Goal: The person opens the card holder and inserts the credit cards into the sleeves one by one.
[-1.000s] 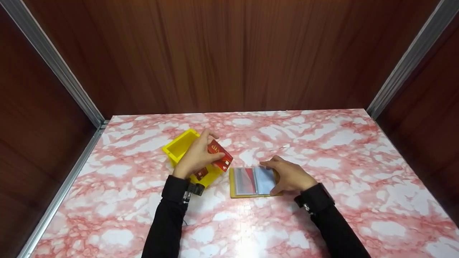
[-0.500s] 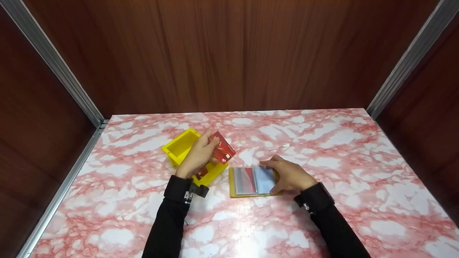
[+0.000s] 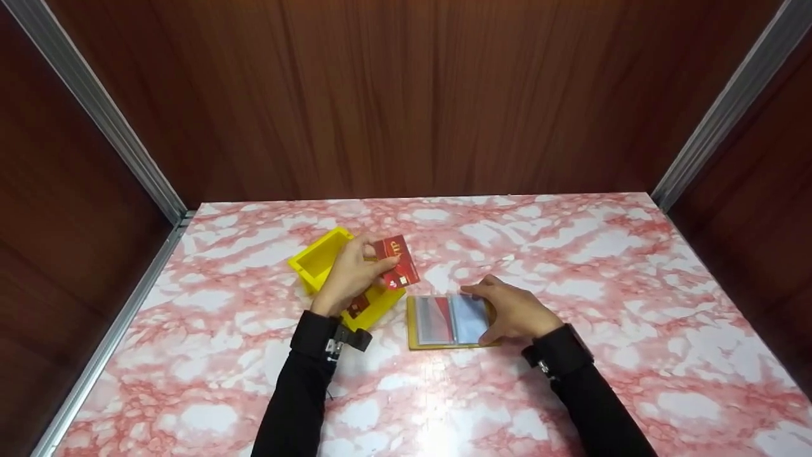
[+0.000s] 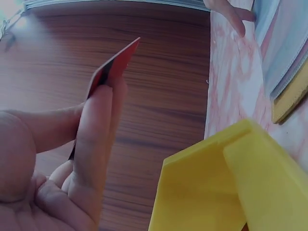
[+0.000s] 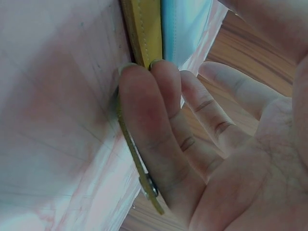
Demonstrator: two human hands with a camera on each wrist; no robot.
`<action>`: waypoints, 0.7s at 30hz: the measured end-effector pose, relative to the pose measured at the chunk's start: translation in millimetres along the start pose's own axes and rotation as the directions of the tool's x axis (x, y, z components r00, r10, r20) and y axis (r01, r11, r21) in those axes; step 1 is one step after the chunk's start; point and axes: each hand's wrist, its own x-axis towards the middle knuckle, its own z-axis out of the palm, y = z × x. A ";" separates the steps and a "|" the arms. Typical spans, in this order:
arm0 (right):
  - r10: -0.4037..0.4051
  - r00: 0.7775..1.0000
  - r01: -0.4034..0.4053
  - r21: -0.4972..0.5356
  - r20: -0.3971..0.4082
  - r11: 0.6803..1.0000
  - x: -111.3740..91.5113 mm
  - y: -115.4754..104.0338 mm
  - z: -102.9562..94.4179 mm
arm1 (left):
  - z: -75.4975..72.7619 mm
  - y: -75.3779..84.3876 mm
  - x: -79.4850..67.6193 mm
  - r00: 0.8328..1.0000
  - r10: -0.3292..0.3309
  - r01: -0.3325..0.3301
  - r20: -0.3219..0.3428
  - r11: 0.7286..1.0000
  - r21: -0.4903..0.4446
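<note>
Between thumb and fingers my left hand [image 3: 353, 274] pinches a red card [image 3: 398, 261] with gold lettering and a chip. It is held up over the right side of a yellow box [image 3: 315, 277]; the left wrist view shows the card [image 4: 113, 67] nearly edge-on. Another dark red card [image 3: 358, 306] lies in the box's nearer part. To the right, a yellow card holder [image 3: 412, 324] lies spread on the table with clear sleeves, one showing red. My right hand [image 3: 515, 311] grips its right side, and its snap strap [image 5: 139, 168] hangs beside the fingers in the right wrist view.
The pink-and-white marbled table [image 3: 222, 381] carries the box and card holder close together. Dark wood-grain panels [image 3: 406, 101] stand at the back and both sides, with metal posts [image 3: 108, 114] at the corners.
The red card has risen slightly, away from the box, and turned more upright. My left thumb shifted on it. My right hand and the card holder have stayed in place.
</note>
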 end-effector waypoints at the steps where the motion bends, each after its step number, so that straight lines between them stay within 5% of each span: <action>1: -0.004 1.000 0.004 -0.001 -0.002 1.000 0.3 0.0 0.2 | 0.1 0.0 0.1 1.000 -0.013 0.013 0.007 1.000 -0.005; 9: -0.030 0.999 0.029 -0.007 -0.015 1.000 0.6 0.9 0.8 | 1.8 -0.4 3.4 0.990 -0.119 0.118 0.072 0.993 0.008; 21: 0.017 1.000 -0.016 -0.024 0.009 1.000 1.9 0.7 -0.1 | 17.9 -5.3 4.3 0.973 -0.140 0.122 0.182 0.987 0.105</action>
